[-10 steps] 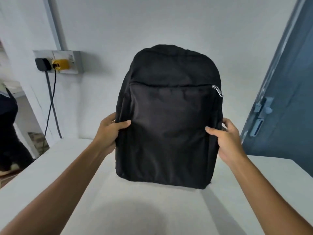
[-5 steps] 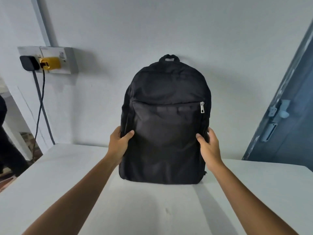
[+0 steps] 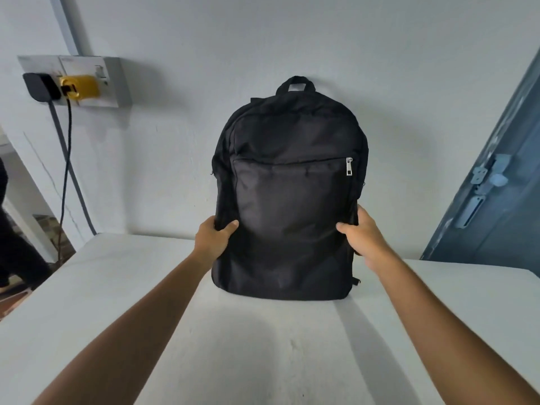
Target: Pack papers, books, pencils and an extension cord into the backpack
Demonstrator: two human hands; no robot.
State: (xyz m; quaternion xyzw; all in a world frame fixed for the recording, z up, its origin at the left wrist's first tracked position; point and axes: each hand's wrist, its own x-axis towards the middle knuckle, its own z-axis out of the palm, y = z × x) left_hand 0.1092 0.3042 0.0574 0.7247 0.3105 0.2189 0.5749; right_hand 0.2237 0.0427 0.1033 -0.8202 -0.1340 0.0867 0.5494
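Head view: white table (image 3: 87, 302), black backpack (image 3: 287, 200) standing upright on it near the back edge, top leaning against or just beside the wall (image 3: 321, 39), can't tell which. Left hand (image 3: 211, 241) grips the bag's left side, thumb on the front panel; right hand (image 3: 363, 238) grips the right side the same way. Progress by my read: basically zero. Bag is placed, nothing packed that I can see. Front pocket zipper pull (image 3: 349, 166) sits at the right end, pocket looks zipped shut; main compartment looks closed too. No papers, books, pencils or extension cord in frame, so everything's left: open, load, close. Wall socket (image 3: 73, 80) upper left has a black plug and a yellow plug in it. No brand, label or readable text anywhere.
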